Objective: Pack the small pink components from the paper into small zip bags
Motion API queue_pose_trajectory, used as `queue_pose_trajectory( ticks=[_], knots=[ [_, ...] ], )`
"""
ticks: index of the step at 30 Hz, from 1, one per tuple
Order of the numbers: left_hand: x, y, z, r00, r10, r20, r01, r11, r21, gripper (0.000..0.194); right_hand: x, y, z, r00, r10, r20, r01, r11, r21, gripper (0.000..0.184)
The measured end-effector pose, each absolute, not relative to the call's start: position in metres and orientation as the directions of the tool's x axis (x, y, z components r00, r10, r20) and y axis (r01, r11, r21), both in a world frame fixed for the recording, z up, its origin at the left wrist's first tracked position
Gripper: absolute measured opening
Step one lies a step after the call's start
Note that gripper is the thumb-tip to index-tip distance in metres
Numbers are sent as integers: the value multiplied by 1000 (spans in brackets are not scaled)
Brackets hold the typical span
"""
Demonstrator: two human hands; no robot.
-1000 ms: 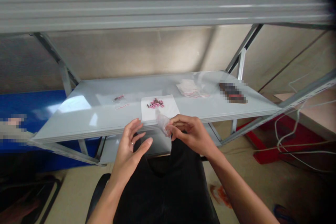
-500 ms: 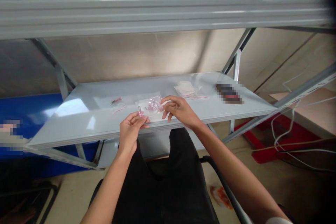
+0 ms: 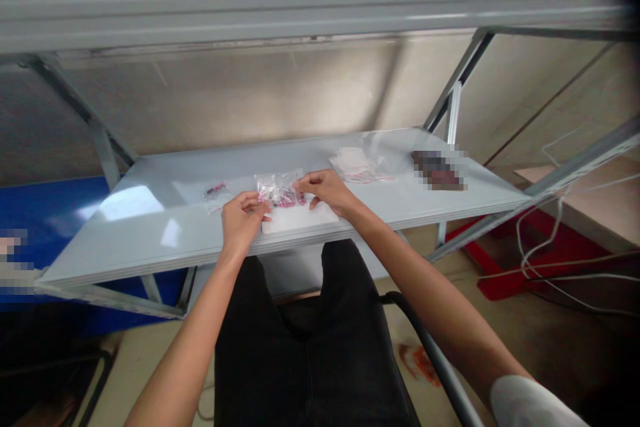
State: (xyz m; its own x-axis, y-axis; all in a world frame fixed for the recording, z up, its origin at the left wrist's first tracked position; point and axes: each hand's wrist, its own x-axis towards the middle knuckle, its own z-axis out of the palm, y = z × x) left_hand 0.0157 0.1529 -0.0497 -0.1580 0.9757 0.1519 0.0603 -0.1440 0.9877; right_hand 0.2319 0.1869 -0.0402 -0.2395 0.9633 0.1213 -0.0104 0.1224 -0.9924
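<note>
Between my two hands a clear plastic bag [image 3: 277,185] with small pink, bead-like pieces along its lower side is spread out. My left hand [image 3: 242,220] is closed in a pinch at the bag's lower left corner. The right edge is gripped by the thumb and fingers of my right hand [image 3: 329,193]. Below the bag lies a flat white piece [image 3: 303,220], like card or foam, near the front edge of the shelf. To the left, a smaller clear bag [image 3: 216,193] with dark pink contents rests on the surface.
A pile of clear bags with white pieces and red lines [image 3: 354,163] lies right of my hands. Farther right is a blurred dark object [image 3: 436,171]. The grey shelf [image 3: 150,213] has metal struts, with an upper beam [image 3: 300,0] overhead. A blurred hand shows at far left.
The crumpled bag is now flattened and stretched between my hands. My left hand moved slightly left and up; the small pink item at its fingertips is no longer distinct. The view tilted down.
</note>
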Motion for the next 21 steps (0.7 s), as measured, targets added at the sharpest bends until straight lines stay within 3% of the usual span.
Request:
queue_pose_trajectory(
  ticks=[4,11,21],
  knots=[
    [18,158,-52,-153,973,172,106,-157,982,35,235,195,-52,-153,981,116,-53,109,-993,28],
    [22,157,-46,-97,972,213,213,-189,959,29,238,196,-57,-152,976,156,-76,146,-986,47],
    [21,163,-38,-18,944,331,408,-295,864,27,234,208,-70,-118,977,178,-78,169,-983,30]
  ],
)
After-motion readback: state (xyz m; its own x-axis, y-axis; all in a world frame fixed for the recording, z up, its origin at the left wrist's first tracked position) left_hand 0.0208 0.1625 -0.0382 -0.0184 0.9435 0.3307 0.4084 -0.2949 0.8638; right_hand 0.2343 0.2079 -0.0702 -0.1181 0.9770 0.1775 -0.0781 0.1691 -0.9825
